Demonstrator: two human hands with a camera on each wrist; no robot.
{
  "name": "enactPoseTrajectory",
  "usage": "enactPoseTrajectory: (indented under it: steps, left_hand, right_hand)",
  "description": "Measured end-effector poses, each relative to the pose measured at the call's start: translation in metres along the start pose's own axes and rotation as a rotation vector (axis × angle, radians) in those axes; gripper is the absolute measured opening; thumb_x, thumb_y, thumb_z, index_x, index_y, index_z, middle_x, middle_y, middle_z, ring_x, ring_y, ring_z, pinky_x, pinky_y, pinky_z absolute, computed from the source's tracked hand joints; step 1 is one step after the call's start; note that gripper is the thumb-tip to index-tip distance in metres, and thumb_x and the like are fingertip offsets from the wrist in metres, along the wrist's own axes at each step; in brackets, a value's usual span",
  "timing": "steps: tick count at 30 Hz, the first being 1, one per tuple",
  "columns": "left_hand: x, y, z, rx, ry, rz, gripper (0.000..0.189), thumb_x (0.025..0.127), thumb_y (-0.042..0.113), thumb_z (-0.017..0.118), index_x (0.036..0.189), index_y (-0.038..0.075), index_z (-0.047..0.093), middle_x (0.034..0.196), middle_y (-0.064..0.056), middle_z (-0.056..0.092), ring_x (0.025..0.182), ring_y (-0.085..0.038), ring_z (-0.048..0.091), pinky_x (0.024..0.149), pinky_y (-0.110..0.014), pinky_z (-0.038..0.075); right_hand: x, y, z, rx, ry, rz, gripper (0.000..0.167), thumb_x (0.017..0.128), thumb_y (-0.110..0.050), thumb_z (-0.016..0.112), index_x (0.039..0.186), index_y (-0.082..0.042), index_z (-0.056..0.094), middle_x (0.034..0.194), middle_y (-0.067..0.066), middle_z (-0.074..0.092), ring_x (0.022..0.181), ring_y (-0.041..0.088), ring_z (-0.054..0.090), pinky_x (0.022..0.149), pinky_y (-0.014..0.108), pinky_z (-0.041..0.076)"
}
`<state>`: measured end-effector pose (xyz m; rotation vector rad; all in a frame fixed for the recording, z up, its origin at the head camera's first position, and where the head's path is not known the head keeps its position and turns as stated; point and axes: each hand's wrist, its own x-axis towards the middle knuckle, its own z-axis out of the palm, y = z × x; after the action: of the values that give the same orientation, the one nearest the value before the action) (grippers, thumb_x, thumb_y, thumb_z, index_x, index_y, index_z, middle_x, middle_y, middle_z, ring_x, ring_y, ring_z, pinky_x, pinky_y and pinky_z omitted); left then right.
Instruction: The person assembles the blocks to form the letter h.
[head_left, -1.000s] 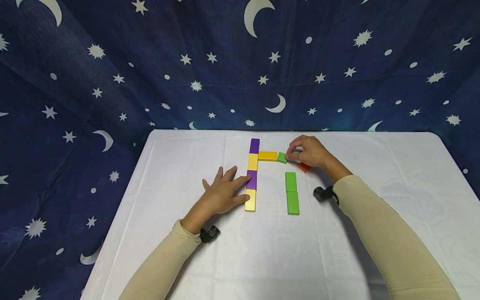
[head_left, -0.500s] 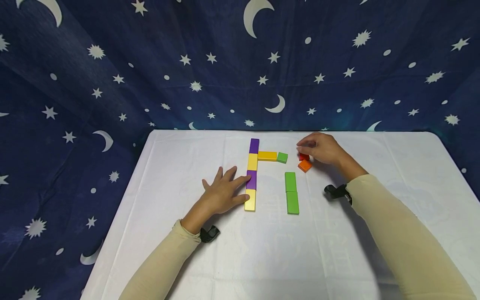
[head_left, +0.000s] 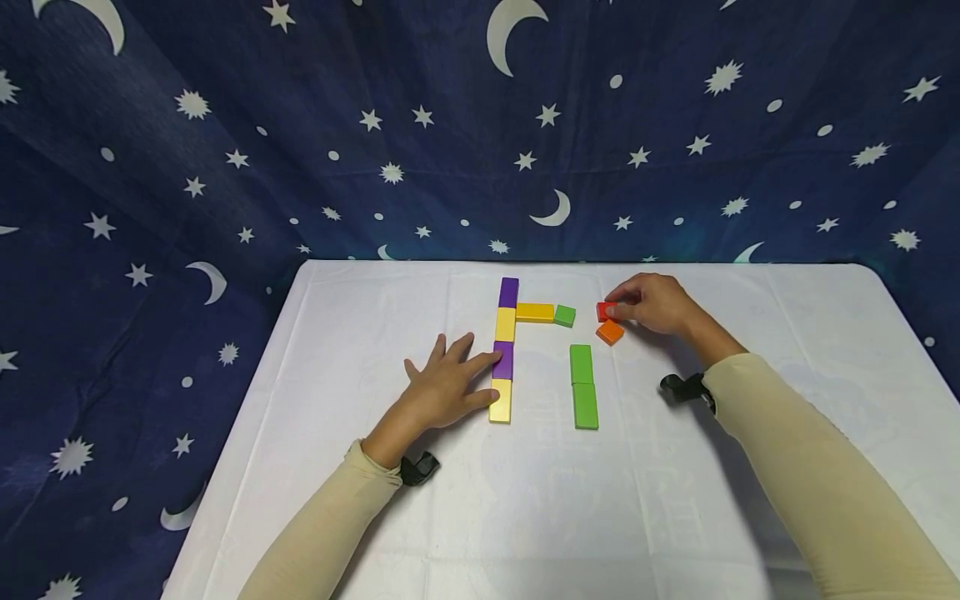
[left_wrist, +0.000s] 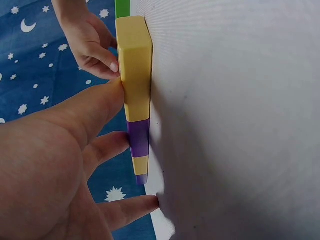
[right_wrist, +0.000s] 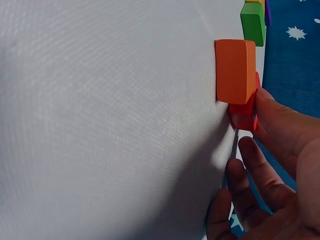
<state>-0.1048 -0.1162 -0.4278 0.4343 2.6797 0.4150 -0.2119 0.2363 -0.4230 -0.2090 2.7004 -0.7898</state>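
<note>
In the head view a straight column of blocks runs away from me: purple block (head_left: 508, 292), yellow block (head_left: 506, 324), purple block (head_left: 505, 367) and yellow block (head_left: 500, 410). My left hand (head_left: 438, 392), fingers spread, rests its thumb on the nearest yellow block (left_wrist: 136, 75) and its index fingertip on the purple block (left_wrist: 139, 137). My right hand (head_left: 656, 304) pinches a small red block (head_left: 603, 311) between thumb and index finger. Right in front of it lies an orange block (head_left: 610, 333), which partly covers the red block (right_wrist: 244, 117) in the right wrist view.
A yellow-orange block (head_left: 535, 312) juts right from the column, with a small green block (head_left: 565, 316), slightly turned, at its end. Two green blocks, a farther green block (head_left: 581, 363) and a nearer green block (head_left: 586, 406), stand end to end. White cloth covers the table (head_left: 487, 517).
My right hand has left the small green block and moved right to the red block, where thumb and index finger close on it. My left hand stays in place.
</note>
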Motion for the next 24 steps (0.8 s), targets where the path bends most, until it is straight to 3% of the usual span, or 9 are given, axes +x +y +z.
enactPoseTrajectory:
  steps: [11, 17, 24]
  left_hand:
    - [0.000, 0.001, -0.001, 0.008, 0.002, 0.000, 0.064, 0.095, 0.057, 0.063, 0.154, 0.043, 0.042, 0.171, -0.008, 0.021, 0.156, -0.051, 0.009, 0.103, -0.089, 0.012]
    - [0.000, 0.001, 0.000, 0.009, 0.004, 0.003, 0.064, 0.095, 0.057, 0.064, 0.154, 0.043, 0.042, 0.170, -0.009, 0.022, 0.156, -0.051, 0.010, 0.103, -0.090, 0.012]
    - [0.001, 0.000, 0.001, 0.006, 0.010, 0.001, 0.064, 0.095, 0.057, 0.064, 0.154, 0.044, 0.042, 0.171, -0.007, 0.022, 0.156, -0.050, 0.009, 0.103, -0.090, 0.013]
  right_hand:
    - [-0.002, 0.002, 0.002, 0.016, 0.036, -0.032, 0.025, 0.091, -0.025, 0.078, 0.110, -0.009, 0.074, 0.099, 0.011, 0.070, 0.093, 0.027, 0.057, 0.079, 0.035, 0.044]
    - [-0.004, 0.002, 0.006, 0.064, 0.048, -0.035, 0.030, 0.096, -0.023, 0.072, 0.122, -0.009, 0.072, 0.104, 0.012, 0.070, 0.094, 0.026, 0.059, 0.079, 0.034, 0.046]
    - [-0.004, -0.004, 0.012, 0.101, 0.064, -0.048, 0.030, 0.100, -0.022, 0.063, 0.128, -0.016, 0.071, 0.113, 0.014, 0.067, 0.102, 0.028, 0.054, 0.090, 0.040, 0.042]
